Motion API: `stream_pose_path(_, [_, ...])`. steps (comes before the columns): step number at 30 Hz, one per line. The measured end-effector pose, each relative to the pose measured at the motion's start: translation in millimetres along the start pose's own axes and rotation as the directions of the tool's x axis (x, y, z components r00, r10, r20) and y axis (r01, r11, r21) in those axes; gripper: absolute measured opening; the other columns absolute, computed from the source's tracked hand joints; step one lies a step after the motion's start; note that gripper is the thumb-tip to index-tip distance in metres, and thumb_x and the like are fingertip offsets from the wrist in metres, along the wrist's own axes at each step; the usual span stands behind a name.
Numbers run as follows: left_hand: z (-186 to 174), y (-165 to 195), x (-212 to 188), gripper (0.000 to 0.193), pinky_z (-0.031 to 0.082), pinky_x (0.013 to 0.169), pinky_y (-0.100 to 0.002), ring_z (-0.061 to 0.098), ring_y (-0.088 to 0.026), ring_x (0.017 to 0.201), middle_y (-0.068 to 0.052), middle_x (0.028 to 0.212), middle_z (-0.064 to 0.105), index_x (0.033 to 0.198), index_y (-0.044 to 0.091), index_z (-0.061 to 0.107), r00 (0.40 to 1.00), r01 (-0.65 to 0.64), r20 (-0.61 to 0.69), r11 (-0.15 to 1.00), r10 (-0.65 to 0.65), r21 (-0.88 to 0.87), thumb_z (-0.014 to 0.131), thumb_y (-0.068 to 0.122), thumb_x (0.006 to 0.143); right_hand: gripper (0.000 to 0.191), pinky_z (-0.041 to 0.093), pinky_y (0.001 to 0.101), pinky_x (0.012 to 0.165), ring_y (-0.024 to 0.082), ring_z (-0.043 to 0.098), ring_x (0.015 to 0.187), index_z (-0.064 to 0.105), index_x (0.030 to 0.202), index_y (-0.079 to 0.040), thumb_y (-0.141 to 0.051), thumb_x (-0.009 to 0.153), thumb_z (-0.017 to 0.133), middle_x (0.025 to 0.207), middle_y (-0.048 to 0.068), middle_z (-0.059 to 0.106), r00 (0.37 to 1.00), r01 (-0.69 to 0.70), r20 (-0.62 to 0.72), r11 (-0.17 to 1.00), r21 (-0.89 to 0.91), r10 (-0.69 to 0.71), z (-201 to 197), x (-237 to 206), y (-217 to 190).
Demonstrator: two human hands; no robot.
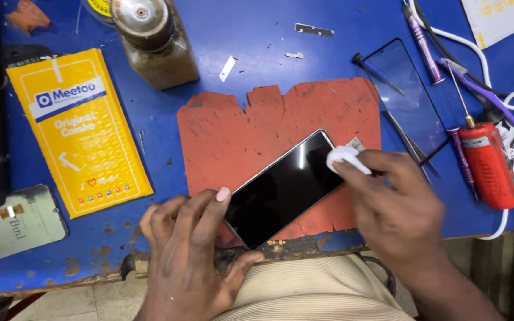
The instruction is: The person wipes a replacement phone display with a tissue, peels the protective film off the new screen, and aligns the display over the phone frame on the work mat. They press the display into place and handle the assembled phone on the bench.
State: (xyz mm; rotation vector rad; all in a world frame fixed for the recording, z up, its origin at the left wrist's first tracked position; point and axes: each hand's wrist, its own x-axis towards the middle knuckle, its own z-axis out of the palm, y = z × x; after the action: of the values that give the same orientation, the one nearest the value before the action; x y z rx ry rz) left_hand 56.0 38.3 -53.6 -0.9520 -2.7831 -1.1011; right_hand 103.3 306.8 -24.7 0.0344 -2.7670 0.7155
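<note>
A black phone (285, 189) lies flat and slanted on a worn red mat (239, 137), and the mat lies on a blue surface (257, 35). The left hand (188, 249) rests at the near edge of the surface and steadies the phone: its pointing finger lies on the phone's left edge and its thumb sits near the bottom corner, so its grip is loose around that corner. The right hand (397, 202) pinches a small white wipe (345, 157) in a tight grip and presses it on the upper right corner of the phone's dark glass. To the left lies a yellow padded envelope (78, 134), and beside the near left edge lies a grey screen part (13, 229). Behind the mat stands a brown glass bottle (153, 44) with a metal top. To the right of the mat lies a thin black glass panel (408, 95), with tweezers (408, 142) just beside it. Further right lies a red tool (489, 163) with a thin needle tip, near a purple screwdriver (423, 41) and a white cable (477, 53). A few small metal bits (313, 30) lie on the blue surface behind the mat.
</note>
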Motion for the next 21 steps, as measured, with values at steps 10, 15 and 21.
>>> stream_pose_path(10, [-3,-3,2,0.092,0.028,0.1,-0.057,0.048,-0.038,0.114,-0.016,0.13,0.057,0.145,0.005,0.043,0.999,0.009,0.036,1.0,-0.009,0.0,0.084,0.046,0.074,0.051,0.042,0.0481,0.096,0.034,0.048,0.108,0.069,0.13,-0.002,-0.023,0.084,0.076,0.122,0.016,0.057,0.974,0.153,0.205,0.946,-0.287,-0.096,16,20,-13])
stream_pose_path(15, [-3,-4,1,0.094,0.029,0.099,-0.057,0.048,-0.038,0.114,-0.016,0.13,0.057,0.145,0.006,0.043,0.999,0.013,0.045,1.0,-0.013,-0.002,0.085,0.046,0.072,0.051,0.04,0.0498,0.094,0.034,0.049,0.111,0.068,0.129,-0.003,-0.028,0.085,0.075,0.123,0.016,0.056,0.953,0.23,0.255,0.937,-0.262,-0.163,24,13,-19])
stream_pose_path(21, [-2,-4,1,0.094,0.029,0.099,-0.058,0.049,-0.038,0.113,-0.017,0.13,0.056,0.146,0.007,0.041,1.0,-0.003,0.017,1.0,0.004,-0.008,0.085,0.046,0.072,0.054,0.039,0.0501,0.096,0.029,0.048,0.114,0.069,0.132,-0.004,-0.037,0.09,0.078,0.127,0.012,0.056,0.875,0.399,0.322,0.915,-0.061,-0.361,39,10,-42])
